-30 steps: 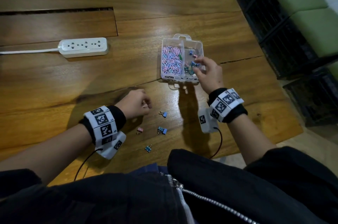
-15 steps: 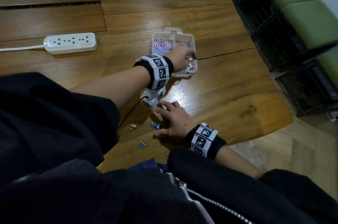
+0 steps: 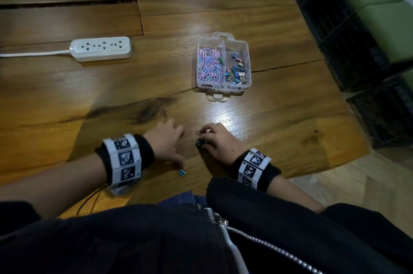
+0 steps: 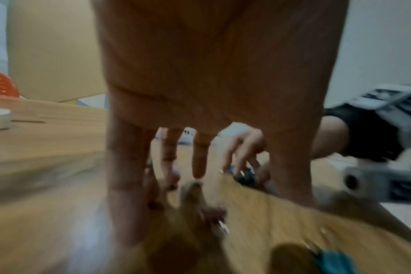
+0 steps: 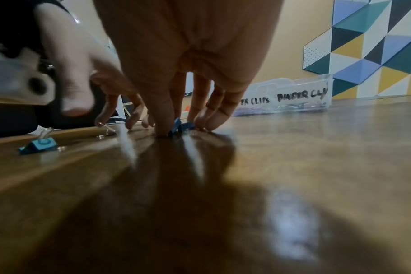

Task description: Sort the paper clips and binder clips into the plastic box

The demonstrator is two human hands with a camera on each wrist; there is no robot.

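The clear plastic box stands mid-table, with pastel paper clips in its left compartment and binder clips in its right. Near the front edge my right hand pinches small blue binder clips against the wood between thumb and fingers. Just to its left, my left hand reaches down with straight, spread fingers touching the table. What lies under them is blurred. A loose blue binder clip lies by the left thumb and also shows in the right wrist view.
A white power strip with its cord lies at the back left, beside a recessed panel in the wooden table. The table's edge runs down the right side, with dark crates on the floor beyond it.
My left hand has come back from over the box to the table front beside the loose clips. My right hand has closed its fingers on the blue binder clips.
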